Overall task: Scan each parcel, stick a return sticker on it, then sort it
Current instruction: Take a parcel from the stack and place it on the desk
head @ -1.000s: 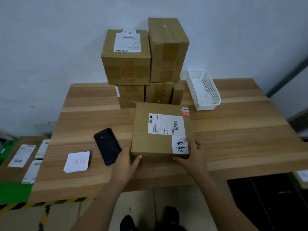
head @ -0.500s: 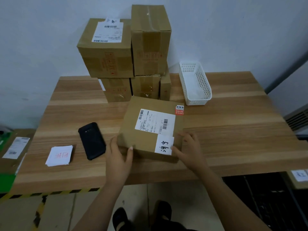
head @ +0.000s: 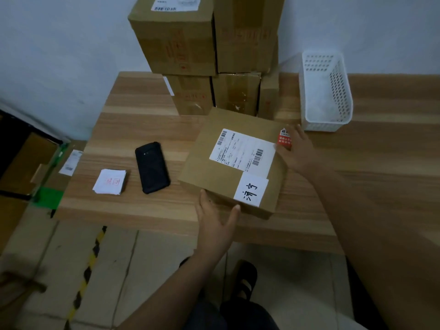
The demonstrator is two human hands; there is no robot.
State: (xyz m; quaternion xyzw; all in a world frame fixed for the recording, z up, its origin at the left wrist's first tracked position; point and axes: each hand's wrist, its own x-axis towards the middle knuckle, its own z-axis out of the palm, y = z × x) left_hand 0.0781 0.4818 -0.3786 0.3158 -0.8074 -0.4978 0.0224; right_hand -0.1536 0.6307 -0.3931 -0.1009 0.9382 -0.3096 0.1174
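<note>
Parcel (head: 234, 163) flat on the table (head: 357, 186), left hand (head: 215, 222) spread against its near edge, right hand (head: 296, 151) open on the far corner. Scanner (head: 152, 167) and stickers (head: 110, 182) lie untouched alongside, so scanning, stickering and sorting look undone; stack (head: 209, 55) waits behind.

The flat parcel (head: 232, 160) sat mid-table (head: 381, 148), hemmed behind by stacked boxes (head: 204, 53) touching its far edge. Just left of the parcel lay a black handheld scanner (head: 152, 167), and beyond that a sticker pile (head: 110, 181), narrowing the way in. Right of the parcel, a white basket (head: 325, 91) blocked the far corner; nearer, bare wood lay open. The right hand (head: 296, 148) covered the parcel's far right corner, the left hand (head: 215, 219) its near edge.
</note>
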